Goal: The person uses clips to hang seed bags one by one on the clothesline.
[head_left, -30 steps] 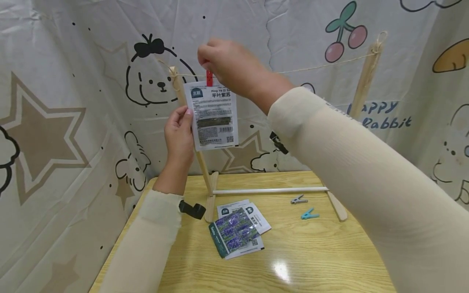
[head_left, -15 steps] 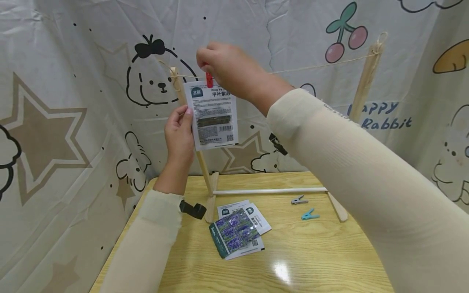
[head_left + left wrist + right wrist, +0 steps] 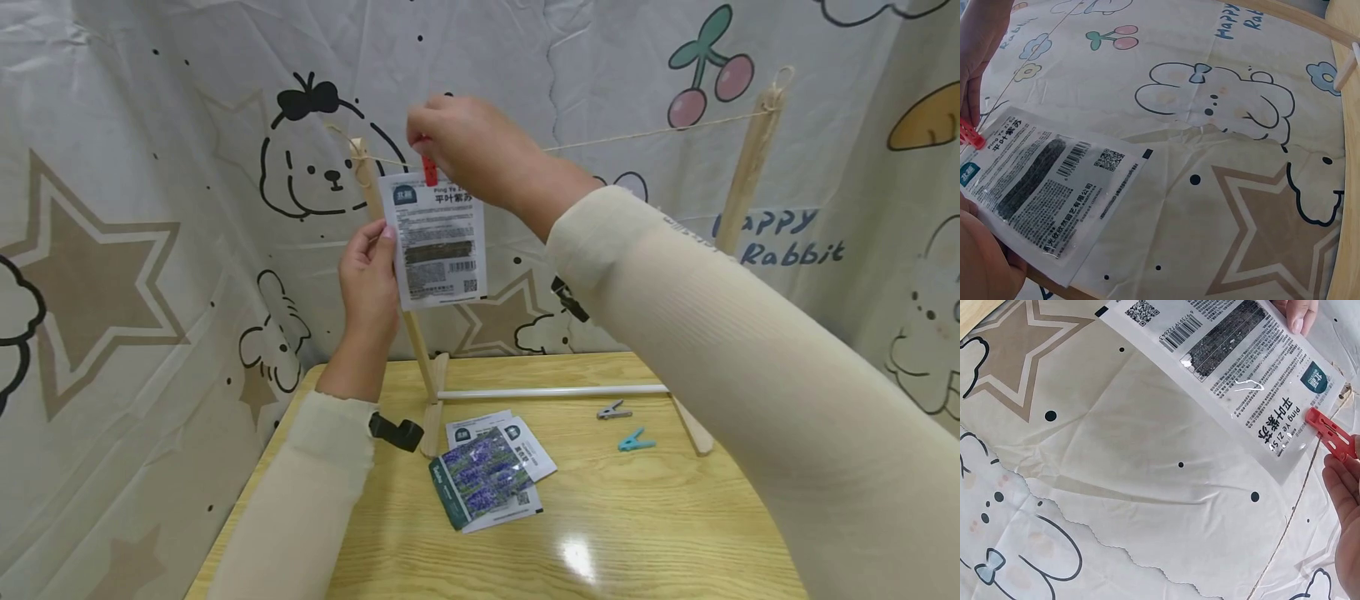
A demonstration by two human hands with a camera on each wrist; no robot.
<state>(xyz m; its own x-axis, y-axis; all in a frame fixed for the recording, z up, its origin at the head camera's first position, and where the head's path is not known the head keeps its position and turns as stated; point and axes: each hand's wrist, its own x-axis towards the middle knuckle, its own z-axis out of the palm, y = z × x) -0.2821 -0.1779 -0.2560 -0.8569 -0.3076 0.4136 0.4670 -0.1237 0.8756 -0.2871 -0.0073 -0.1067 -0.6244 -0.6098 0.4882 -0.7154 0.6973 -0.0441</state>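
A white seed packet with printed text and a dark window hangs upright at the twine, near the left wooden post. My left hand pinches its left edge between thumb and fingers. Above, my right hand pinches a red clothespin at the packet's top edge. In the right wrist view the red clothespin overlaps both the packet's top and the twine, with fingertips on its handle end. The left wrist view shows the packet tilted, its lower edge free.
On the wooden table lie several seed packets, a purple-flower packet uppermost. A grey clothespin and a blue clothespin lie to their right. A white rod joins the stand's feet; the right post holds the twine's other end.
My right hand has come down slightly with the red clothespin, and the packet's top sits a little lower. My left hand keeps its pinch on the packet's edge.
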